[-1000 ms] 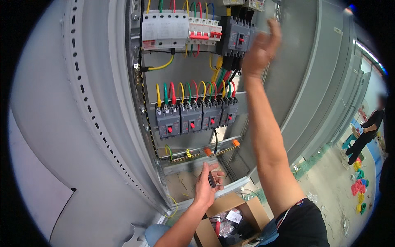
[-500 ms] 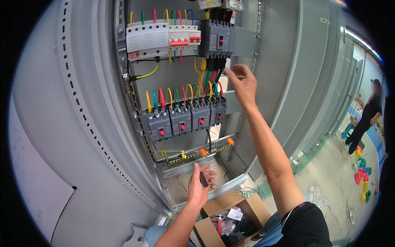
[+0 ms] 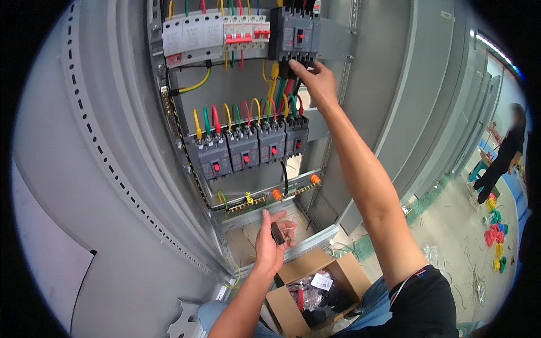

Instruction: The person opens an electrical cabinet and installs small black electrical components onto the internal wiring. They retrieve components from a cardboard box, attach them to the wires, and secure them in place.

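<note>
My left hand [image 3: 269, 243] is low in front of the cabinet, fingers curled around a small dark rectangular piece [image 3: 277, 233]. Up at the cabinet's right, my right hand [image 3: 319, 84] reaches to the lower end of a large grey circuit breaker [image 3: 299, 38] with a red toggle. Its fingertips are bent together against the black parts there; whatever they grip is hidden. Below that breaker, thick yellow, green and red cables [image 3: 280, 90] run down behind a row of several smaller breakers [image 3: 245, 153], each with a red toggle and coloured wires on top.
An open cardboard box [image 3: 311, 265] with bagged parts sits at my knees. White modules [image 3: 193, 38] and small red-switched breakers [image 3: 239, 35] fill the upper left. A rail with orange insulators [image 3: 276, 195] crosses below. A person [image 3: 503, 152] stands far right, near coloured wire coils [image 3: 495, 235].
My right hand has moved up and left onto the large breaker's lower end. The left hand still holds the dark piece, and the view has tilted slightly down.
</note>
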The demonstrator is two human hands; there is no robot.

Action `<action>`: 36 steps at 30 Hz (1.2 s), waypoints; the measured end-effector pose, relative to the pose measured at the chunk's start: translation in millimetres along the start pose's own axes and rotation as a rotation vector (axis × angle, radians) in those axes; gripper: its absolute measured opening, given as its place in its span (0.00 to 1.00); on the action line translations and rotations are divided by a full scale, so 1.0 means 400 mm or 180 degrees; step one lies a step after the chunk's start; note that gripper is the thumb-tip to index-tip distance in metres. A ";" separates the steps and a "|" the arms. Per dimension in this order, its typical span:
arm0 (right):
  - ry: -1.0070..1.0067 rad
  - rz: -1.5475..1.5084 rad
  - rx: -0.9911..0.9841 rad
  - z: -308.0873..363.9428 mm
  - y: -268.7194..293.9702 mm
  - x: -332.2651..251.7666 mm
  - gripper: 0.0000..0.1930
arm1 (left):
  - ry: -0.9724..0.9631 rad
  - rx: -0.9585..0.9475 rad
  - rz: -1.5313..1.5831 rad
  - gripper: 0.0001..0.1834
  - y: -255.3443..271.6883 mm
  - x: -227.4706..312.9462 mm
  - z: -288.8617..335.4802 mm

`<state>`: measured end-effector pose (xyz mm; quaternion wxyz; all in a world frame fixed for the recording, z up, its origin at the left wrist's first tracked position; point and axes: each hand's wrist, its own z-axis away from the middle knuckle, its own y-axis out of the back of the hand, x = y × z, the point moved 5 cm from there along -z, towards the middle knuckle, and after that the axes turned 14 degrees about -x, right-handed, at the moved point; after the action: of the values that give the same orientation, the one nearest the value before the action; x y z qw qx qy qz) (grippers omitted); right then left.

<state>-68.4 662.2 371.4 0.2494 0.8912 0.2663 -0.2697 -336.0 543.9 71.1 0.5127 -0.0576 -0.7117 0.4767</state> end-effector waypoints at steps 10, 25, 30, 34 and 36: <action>-0.0069 0.0425 -0.0406 -0.006 0.002 0.005 0.35 | -0.0072 -0.0082 0.0501 0.34 -0.014 0.007 -0.002; 0.0717 0.0375 -0.2810 0.854 0.016 -0.093 0.41 | 0.0231 -0.0575 0.0392 0.47 -0.092 -0.052 0.027; 0.0409 -0.0016 -0.2535 0.955 0.049 -0.026 0.30 | 0.0486 -0.0431 0.0264 0.40 -0.066 -0.147 0.028; 0.0270 -0.0607 -0.2423 0.989 0.064 0.024 0.16 | 0.0643 -0.0303 0.0137 0.34 -0.049 -0.159 0.028; -0.0233 -0.1060 -0.2512 0.985 0.064 0.050 0.13 | 0.0700 -0.0303 0.0040 0.32 -0.034 -0.162 0.020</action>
<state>-175.5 418.4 79.1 0.5335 0.6622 0.4802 -0.2151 -306.2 494.5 37.2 0.5813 -0.1384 -0.6727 0.4364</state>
